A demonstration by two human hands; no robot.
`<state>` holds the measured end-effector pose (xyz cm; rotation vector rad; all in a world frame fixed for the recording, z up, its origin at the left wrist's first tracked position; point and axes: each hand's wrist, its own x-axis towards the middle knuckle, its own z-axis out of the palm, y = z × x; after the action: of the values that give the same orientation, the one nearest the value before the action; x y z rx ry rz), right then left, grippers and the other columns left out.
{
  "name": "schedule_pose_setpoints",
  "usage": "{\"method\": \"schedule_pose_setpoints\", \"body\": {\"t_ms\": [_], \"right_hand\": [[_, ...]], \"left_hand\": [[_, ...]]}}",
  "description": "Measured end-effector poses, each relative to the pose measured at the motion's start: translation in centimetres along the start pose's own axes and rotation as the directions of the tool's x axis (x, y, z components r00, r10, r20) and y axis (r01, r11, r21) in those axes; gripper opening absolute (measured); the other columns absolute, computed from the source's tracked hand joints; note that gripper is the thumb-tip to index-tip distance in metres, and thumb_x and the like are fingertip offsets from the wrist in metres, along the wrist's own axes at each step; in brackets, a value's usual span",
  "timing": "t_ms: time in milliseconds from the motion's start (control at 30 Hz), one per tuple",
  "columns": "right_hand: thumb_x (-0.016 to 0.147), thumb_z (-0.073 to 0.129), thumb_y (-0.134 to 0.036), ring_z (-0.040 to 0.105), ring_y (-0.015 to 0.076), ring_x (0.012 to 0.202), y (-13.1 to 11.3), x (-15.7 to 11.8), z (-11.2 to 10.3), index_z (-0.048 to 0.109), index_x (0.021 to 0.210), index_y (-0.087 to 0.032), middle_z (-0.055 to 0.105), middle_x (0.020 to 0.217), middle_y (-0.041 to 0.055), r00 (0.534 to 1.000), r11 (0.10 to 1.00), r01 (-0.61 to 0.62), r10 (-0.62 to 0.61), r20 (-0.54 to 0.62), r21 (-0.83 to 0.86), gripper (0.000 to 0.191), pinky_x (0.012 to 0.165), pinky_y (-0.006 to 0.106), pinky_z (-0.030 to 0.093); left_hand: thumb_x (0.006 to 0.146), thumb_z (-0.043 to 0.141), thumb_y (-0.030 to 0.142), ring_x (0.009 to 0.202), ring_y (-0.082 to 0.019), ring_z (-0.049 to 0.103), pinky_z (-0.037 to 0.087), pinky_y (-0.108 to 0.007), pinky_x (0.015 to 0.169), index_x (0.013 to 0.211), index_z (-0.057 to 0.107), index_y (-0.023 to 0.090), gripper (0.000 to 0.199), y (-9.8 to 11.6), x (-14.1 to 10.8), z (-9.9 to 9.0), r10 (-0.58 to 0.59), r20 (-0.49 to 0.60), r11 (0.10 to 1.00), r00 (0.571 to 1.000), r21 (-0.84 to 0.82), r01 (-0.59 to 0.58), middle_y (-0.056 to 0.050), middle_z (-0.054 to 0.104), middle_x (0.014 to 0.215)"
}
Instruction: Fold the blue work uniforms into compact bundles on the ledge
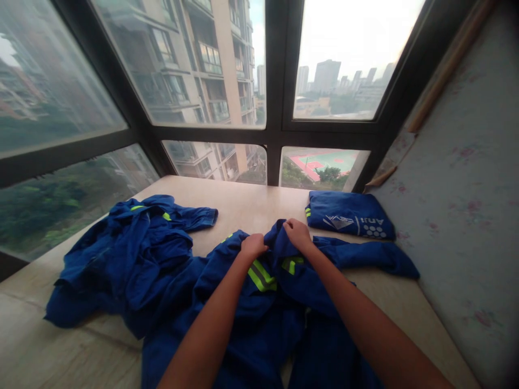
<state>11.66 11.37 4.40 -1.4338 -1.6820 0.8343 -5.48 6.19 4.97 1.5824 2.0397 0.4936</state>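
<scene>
spread garment [259, 335] nearest; i have left hand [254, 246] and right hand [297, 233] gripping its far cloth, fingers curled closed. folded garment [344, 205] beyond it, rightward; crumpled garment [130, 259] at its left.

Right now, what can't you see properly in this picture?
All in the head view:
- Blue clothing, near end: cut off by the bottom edge.
- Left hand and right hand, palms: hidden by the hands' backs.
- Folded bundle, inside: hidden by its outer layer.
- Distant building, windows: too small and hazy.
</scene>
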Motion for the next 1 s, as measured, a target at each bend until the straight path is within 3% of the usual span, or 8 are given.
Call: {"method": "schedule_pose_setpoints", "body": {"t_ms": [300, 600, 667, 733, 800, 867, 933, 1000], "right_hand": [[0.075, 0.06, -0.049, 0.05, 0.0158, 0.063, 0.1, -2.0, -4.5, 0.057, 0.066, -0.022, 0.057, 0.061, -0.0036, 0.995, 0.888, -0.079, 0.097, -0.016, 0.454, 0.029, 0.06, 0.026, 0.039], [0.078, 0.061, -0.045, 0.068, 0.023, 0.07, -2.2, -3.7, -7.7, 0.066, 0.079, -0.022, 0.072, 0.072, 0.0045, 0.947, 0.541, -0.321, 0.196, 0.255, 0.777, 0.024, 0.072, 0.037, 0.056], [0.08, 0.063, -0.048, 0.07, 0.0251, 0.081, -1.6, -5.3, -8.1, 0.07, 0.091, -0.021, 0.075, 0.084, 0.006, 0.924, 0.449, -0.382, 0.19, 0.332, 0.807, 0.03, 0.078, 0.039, 0.056], [0.073, 0.073, -0.046, 0.07, 0.0258, 0.086, -0.5, -6.8, -8.1, 0.072, 0.096, -0.021, 0.076, 0.089, 0.0049, 0.911, 0.483, -0.412, 0.198, 0.362, 0.773, 0.035, 0.082, 0.039, 0.054], [0.064, 0.08, -0.042, 0.069, 0.0252, 0.084, 0.9, -7.9, -7.7, 0.074, 0.089, -0.019, 0.075, 0.082, 0.0029, 0.932, 0.653, -0.36, 0.21, 0.297, 0.667, 0.034, 0.082, 0.036, 0.052], [0.062, 0.08, -0.043, 0.067, 0.0243, 0.082, 2.0, -8.4, -7.3, 0.074, 0.08, -0.018, 0.074, 0.075, 0.0015, 0.963, 0.794, -0.265, 0.189, 0.193, 0.548, 0.031, 0.08, 0.034, 0.049], [0.066, 0.075, -0.046, 0.066, 0.0236, 0.08, 2.3, -8.4, -7.0, 0.074, 0.077, -0.019, 0.073, 0.074, 0.0012, 0.976, 0.836, -0.216, 0.173, 0.132, 0.505, 0.03, 0.077, 0.033, 0.05], [0.071, 0.072, -0.046, 0.067, 0.0225, 0.076, 1.7, -8.2, -7.2, 0.073, 0.079, -0.019, 0.073, 0.074, 0.0011, 0.964, 0.798, -0.264, 0.205, 0.168, 0.542, 0.028, 0.072, 0.032, 0.051]], "left_hand": [[0.073, 0.071, 0.024, 0.09, -0.026, 0.065, 0.046, -0.033, 0.079, 0.065, 0.062, 0.02, 0.013, -0.8, -1.6, -2.3, -0.114, -0.104, 0.883, 0.988, -0.467, 0.053, -0.009, 0.07, 0.075], [0.081, 0.065, 0.02, 0.059, -0.009, 0.061, 0.051, -0.02, 0.062, 0.085, 0.062, 0.018, 0.005, 0.1, -5.3, -6.8, -0.232, -0.115, 0.244, 0.966, -0.968, -0.056, 0.002, 0.064, 0.067], [0.086, 0.06, 0.021, 0.062, -0.009, 0.063, 0.053, -0.021, 0.066, 0.086, 0.062, 0.019, 0.003, -0.6, -7.6, -6.6, -0.262, -0.107, 0.141, 0.959, -0.987, -0.072, 0.002, 0.066, 0.07], [0.089, 0.058, 0.03, 0.064, -0.011, 0.064, 0.054, -0.023, 0.066, 0.089, 0.063, 0.019, 0.012, -1.4, -9.7, -5.4, -0.287, -0.091, 0.084, 0.954, -0.994, -0.069, 0.0, 0.068, 0.072], [0.084, 0.065, 0.04, 0.069, -0.014, 0.066, 0.053, -0.025, 0.067, 0.096, 0.065, 0.018, 0.024, -2.2, -11.1, -3.8, -0.271, -0.104, 0.149, 0.957, -0.987, -0.065, -0.001, 0.07, 0.078], [0.073, 0.076, 0.045, 0.075, -0.016, 0.066, 0.051, -0.024, 0.068, 0.1, 0.067, 0.018, 0.039, -2.7, -11.8, -2.4, -0.222, -0.145, 0.336, 0.964, -0.94, -0.064, -0.001, 0.071, 0.081], [0.064, 0.083, 0.046, 0.075, -0.016, 0.063, 0.048, -0.023, 0.067, 0.09, 0.07, 0.016, 0.041, -3.0, -11.8, -1.8, -0.18, -0.171, 0.499, 0.969, -0.865, -0.06, 0.0, 0.069, 0.075], [0.06, 0.085, 0.045, 0.07, -0.014, 0.06, 0.046, -0.021, 0.064, 0.076, 0.07, 0.015, 0.037, -3.0, -11.5, -2.2, -0.169, -0.177, 0.549, 0.969, -0.834, -0.057, 0.001, 0.066, 0.067]]}}
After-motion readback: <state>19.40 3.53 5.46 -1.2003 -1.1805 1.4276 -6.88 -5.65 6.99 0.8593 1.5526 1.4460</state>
